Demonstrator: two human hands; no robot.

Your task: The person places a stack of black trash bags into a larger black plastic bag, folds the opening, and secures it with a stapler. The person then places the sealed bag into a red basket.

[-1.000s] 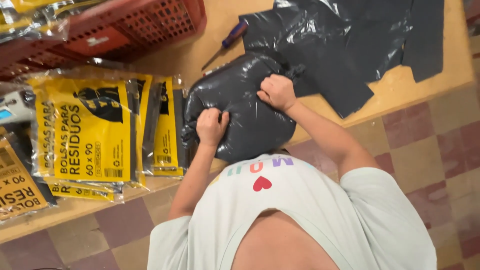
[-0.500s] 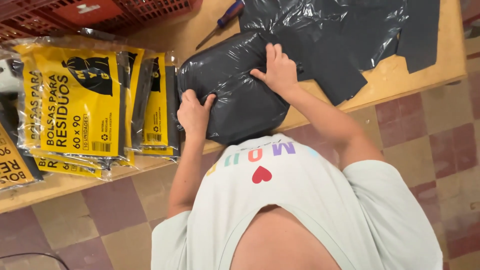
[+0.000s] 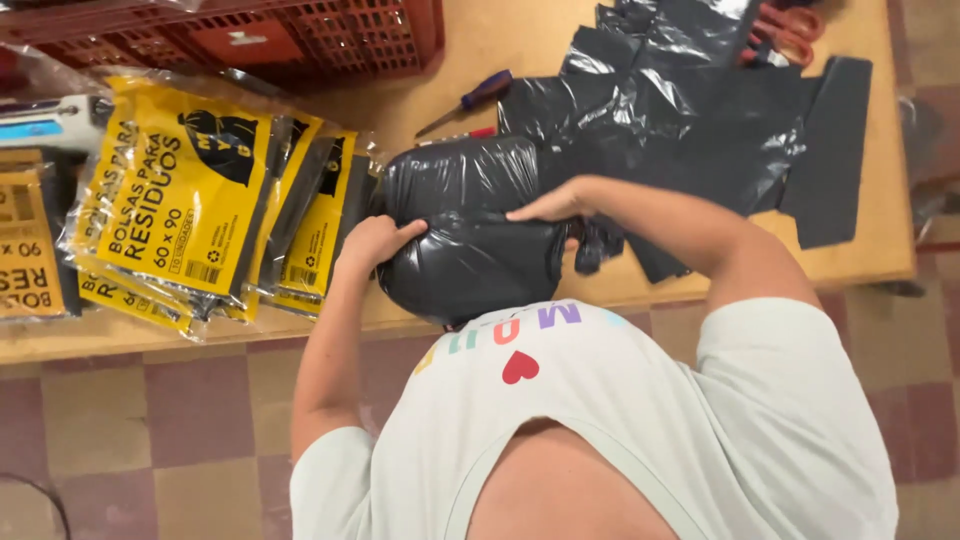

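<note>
Head view: both hands were pressed on a plump black plastic bundle (image 3: 470,230) at the near edge of the worktop (image 3: 520,45), just in front of the person's chest. Left hand (image 3: 378,240) was curled over the bundle's left side, fingers bent and gripping the film. Right hand (image 3: 553,207) lay flatter on top, fingers together, pressing down, not clenched.

Done so far, judging by the stack: several yellow-labelled packs (image 3: 185,195) sat finished toward the left end, overlapping. Bundle looked rolled but not yet packed. Loose black bag sheets (image 3: 700,110) lay spread toward the right end, w/ a screwdriver (image 3: 470,100) behind the bundle and a red crate (image 3: 300,35) at the far edge.
</note>
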